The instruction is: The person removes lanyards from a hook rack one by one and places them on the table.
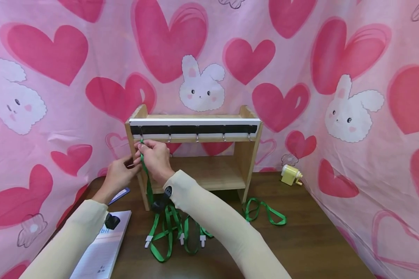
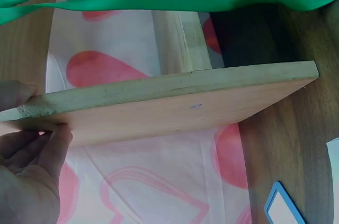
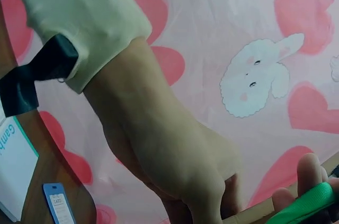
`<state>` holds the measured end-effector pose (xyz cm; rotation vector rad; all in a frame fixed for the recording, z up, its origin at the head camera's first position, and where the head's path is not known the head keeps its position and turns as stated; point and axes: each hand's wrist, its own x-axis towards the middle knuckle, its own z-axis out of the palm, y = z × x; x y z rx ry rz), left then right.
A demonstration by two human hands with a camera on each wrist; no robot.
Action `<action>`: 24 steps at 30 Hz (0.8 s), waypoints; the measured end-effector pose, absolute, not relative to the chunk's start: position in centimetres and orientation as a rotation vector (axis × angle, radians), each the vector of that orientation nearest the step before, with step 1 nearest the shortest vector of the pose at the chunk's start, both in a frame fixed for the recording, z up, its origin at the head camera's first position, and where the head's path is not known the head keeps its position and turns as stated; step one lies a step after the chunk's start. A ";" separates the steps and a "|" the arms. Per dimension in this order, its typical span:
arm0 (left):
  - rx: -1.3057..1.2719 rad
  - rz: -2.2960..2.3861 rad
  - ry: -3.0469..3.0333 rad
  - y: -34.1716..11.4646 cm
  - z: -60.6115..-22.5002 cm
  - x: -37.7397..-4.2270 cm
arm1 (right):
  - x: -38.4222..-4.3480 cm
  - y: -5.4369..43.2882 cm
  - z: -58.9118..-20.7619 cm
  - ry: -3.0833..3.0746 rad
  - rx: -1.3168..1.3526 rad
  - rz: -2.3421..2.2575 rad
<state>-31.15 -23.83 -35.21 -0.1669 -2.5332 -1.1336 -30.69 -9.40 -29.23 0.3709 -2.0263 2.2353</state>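
Observation:
A green lanyard (image 1: 148,186) hangs below the leftmost metal hook of a small wooden shelf (image 1: 209,170). My right hand (image 1: 156,157) pinches its upper end right at that hook, and the strap runs down from the fingers. In the right wrist view, fingertips sit against the green strap (image 3: 304,205). My left hand (image 1: 120,174) is at the shelf's left side panel (image 2: 159,102), just below the right hand. In the left wrist view, the fingers of the left hand (image 2: 32,181) press the panel's outer face, with a fingertip at its front edge.
More green lanyards with white clips (image 1: 202,241) lie in front of the shelf, another lanyard (image 1: 279,219) to the right. Along the shelf's top rail is a row of metal hooks (image 1: 197,137). A notebook (image 1: 103,248), a blue-framed card (image 1: 120,195) and a yellow sharpener (image 1: 290,175) are around it.

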 end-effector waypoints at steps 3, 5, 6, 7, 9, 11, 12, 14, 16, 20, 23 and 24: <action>-0.169 -1.123 -2.530 -23.8 -35.2 -31.1 | -30.5 -9.3 -29.2 -2.007 0.364 2.282; -0.168 -1.100 -2.521 -23.8 -35.2 -31.2 | -30.3 -9.3 -29.1 -2.000 0.364 2.292; -0.167 -1.093 -2.515 -23.8 -35.2 -31.2 | -30.3 -9.3 -29.1 -1.996 0.362 2.293; -0.164 -1.084 -2.510 -23.8 -35.2 -31.2 | -30.2 -9.3 -29.1 -1.993 0.360 2.294; -0.164 -1.070 -2.502 -23.7 -35.3 -31.3 | -30.1 -9.3 -29.1 -1.982 0.357 2.293; -0.165 -1.080 -2.497 -23.8 -35.3 -31.3 | -30.0 -9.3 -29.1 -1.969 0.361 2.299; -0.170 -1.092 -2.497 -23.8 -35.3 -31.3 | -29.9 -9.3 -29.2 -1.964 0.365 2.302; -0.176 -1.116 -2.501 -23.8 -35.3 -31.2 | -29.8 -9.2 -29.2 -1.968 0.377 2.305; -0.186 -1.144 -2.502 -23.8 -35.4 -31.2 | -29.7 -9.1 -29.3 -1.979 0.392 2.300; -0.196 -1.175 -2.498 -23.7 -35.3 -31.1 | -29.6 -9.0 -29.5 -1.995 0.405 2.269; -0.194 -1.184 -2.491 -23.8 -35.3 -31.1 | -29.5 -9.0 -29.5 -1.998 0.409 2.252; -0.191 -1.185 -2.490 -23.9 -35.3 -31.0 | -29.5 -9.1 -29.5 -2.004 0.411 2.246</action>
